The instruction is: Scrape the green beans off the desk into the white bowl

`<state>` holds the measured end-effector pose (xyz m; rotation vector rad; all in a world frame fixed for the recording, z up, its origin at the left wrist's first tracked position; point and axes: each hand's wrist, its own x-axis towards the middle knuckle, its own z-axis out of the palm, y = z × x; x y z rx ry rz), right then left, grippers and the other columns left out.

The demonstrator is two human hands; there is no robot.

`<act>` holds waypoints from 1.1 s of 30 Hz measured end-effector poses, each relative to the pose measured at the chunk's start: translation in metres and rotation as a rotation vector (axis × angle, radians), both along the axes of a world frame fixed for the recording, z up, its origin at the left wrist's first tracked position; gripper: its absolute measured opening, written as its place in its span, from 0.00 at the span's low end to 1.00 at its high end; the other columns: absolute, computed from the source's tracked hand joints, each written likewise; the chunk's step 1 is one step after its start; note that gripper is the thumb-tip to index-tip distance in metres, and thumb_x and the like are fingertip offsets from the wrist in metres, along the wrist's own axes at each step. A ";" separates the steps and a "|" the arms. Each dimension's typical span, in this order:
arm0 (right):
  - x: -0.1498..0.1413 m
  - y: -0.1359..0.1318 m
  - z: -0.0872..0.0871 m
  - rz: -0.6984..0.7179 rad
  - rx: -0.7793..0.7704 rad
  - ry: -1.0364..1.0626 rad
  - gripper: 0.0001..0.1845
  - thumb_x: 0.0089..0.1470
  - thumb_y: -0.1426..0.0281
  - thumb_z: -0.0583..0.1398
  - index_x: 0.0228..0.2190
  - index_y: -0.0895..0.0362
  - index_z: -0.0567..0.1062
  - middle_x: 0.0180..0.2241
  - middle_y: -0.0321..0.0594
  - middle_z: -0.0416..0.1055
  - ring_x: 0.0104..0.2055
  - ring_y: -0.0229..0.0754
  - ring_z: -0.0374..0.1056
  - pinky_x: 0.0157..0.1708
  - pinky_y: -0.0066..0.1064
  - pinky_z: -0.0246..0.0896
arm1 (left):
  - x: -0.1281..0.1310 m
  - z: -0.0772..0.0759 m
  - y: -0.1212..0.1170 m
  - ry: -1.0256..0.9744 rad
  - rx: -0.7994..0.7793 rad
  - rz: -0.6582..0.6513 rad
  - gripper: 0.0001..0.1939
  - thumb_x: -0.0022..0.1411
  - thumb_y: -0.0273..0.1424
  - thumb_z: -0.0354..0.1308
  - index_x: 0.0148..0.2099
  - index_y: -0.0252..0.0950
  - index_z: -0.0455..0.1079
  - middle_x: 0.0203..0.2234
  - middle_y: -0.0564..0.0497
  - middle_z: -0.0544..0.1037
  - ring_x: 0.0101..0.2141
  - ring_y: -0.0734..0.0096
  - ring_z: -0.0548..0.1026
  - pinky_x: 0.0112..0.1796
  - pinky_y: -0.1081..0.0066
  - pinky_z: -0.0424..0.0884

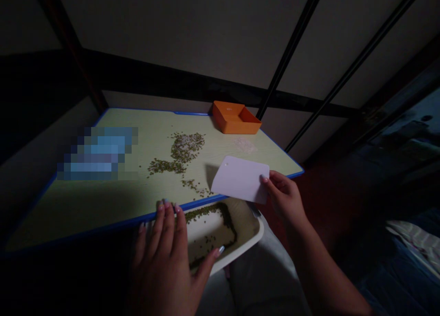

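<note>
My right hand (287,197) pinches a white plastic card (240,178) by its right edge and holds it just above the near edge of the pale green table (82,201). Small green beans (182,153) lie scattered over the table's middle, mixed with some white grains. My left hand (165,252) rests with its fingers stretched out over a white tray (247,238) held below the table edge, fingertips touching the blue rim. The tray holds a band of green beans (223,219).
An orange open box (235,118) stands at the far edge of the table. A small patch of white grains (245,145) lies in front of it. A blurred blue patch (99,153) covers the table's left. Dark metal bars rise behind.
</note>
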<state>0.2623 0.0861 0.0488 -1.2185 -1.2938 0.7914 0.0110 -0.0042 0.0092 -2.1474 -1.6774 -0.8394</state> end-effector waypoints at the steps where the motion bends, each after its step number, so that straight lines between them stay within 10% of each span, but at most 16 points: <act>1: 0.000 0.000 0.000 -0.001 0.001 0.001 0.20 0.50 0.52 0.66 0.32 0.57 0.80 0.30 0.43 0.78 0.31 0.44 0.70 0.29 0.33 0.62 | 0.000 0.000 0.000 -0.002 -0.001 0.000 0.41 0.67 0.50 0.43 0.68 0.19 0.51 0.62 0.21 0.64 0.64 0.37 0.60 0.58 0.41 0.57; 33: -0.012 -0.002 -0.002 0.051 0.006 0.095 0.15 0.51 0.57 0.68 0.32 0.56 0.81 0.30 0.41 0.78 0.30 0.41 0.69 0.29 0.30 0.60 | 0.000 0.002 0.000 0.006 0.025 -0.001 0.40 0.68 0.50 0.41 0.64 0.16 0.56 0.61 0.20 0.65 0.63 0.36 0.62 0.57 0.41 0.59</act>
